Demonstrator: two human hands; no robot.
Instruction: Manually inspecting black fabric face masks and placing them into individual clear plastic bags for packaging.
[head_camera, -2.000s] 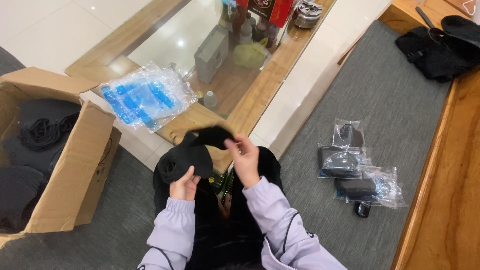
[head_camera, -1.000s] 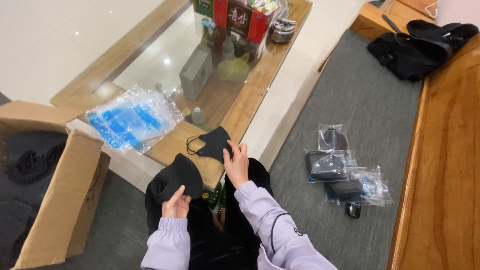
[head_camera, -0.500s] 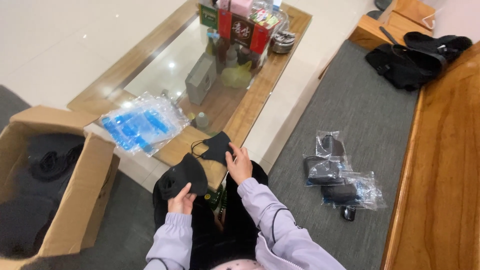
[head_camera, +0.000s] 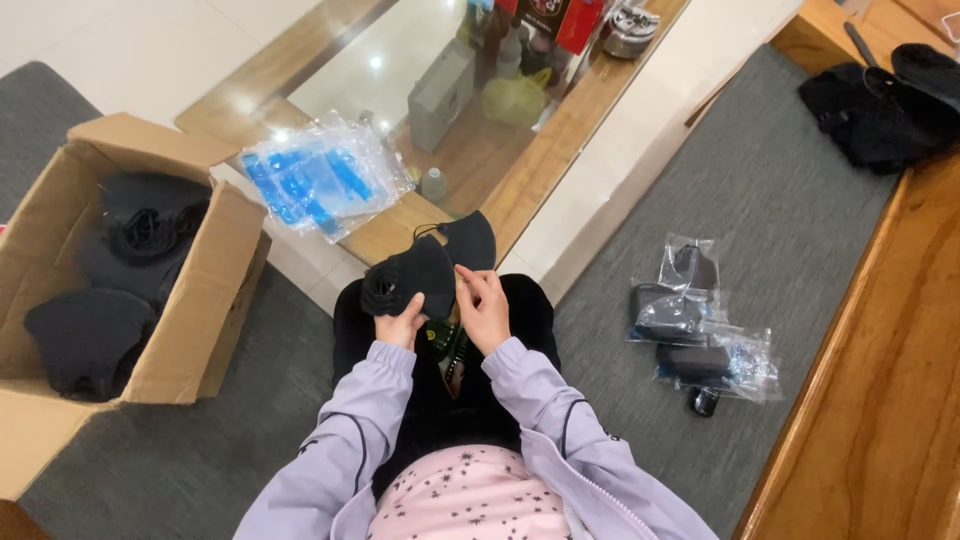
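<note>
Partly hidden: both hands, left (head_camera: 400, 325) and right (head_camera: 486, 312), grasping black masks (head_camera: 425, 270), fingertips tucked behind.

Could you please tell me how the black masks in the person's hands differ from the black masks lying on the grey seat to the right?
The masks in hand are bare; the seat masks are sealed in clear bags. Those in hand are held in a bunch by the left hand, with the right hand on them, above the lap; the seat masks lie loosely piled on the grey seat. Both lots are black.
</note>
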